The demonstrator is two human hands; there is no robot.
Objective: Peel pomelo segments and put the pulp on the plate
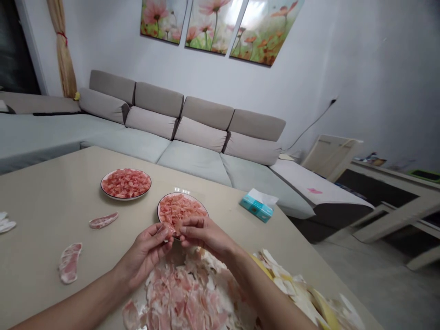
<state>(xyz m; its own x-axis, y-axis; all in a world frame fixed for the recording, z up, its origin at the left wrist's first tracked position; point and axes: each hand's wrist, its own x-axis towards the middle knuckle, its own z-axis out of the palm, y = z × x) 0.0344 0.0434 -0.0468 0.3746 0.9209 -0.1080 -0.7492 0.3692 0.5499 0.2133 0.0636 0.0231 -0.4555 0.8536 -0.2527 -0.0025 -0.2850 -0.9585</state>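
Note:
Just at the near edge of a plate (pixel 158 219) heaped with pink pomelo pulp, my two hands meet. My left hand (pixel 147 250) is closed, pinching a small piece of pomelo flesh (pixel 168 228) between thumb and fingertips. The fingers of my right hand (pixel 202 236) are pinched at the other side of the same piece; its far end is hidden by them. Below my hands lies a large pile of peeled pomelo membranes (pixel 185 298). To the left, two pomelo segments (pixel 69 263) with whitish skin rest apart on the table.
A second plate of pomelo pulp (pixel 126 184) stands farther back on the table (pixel 37 197). Yellow and white rind (pixel 302 293) lies at the right, a blue tissue pack (pixel 257 207) near the right edge. White pieces (pixel 5 223) sit far left. A sofa (pixel 195 156) stands behind.

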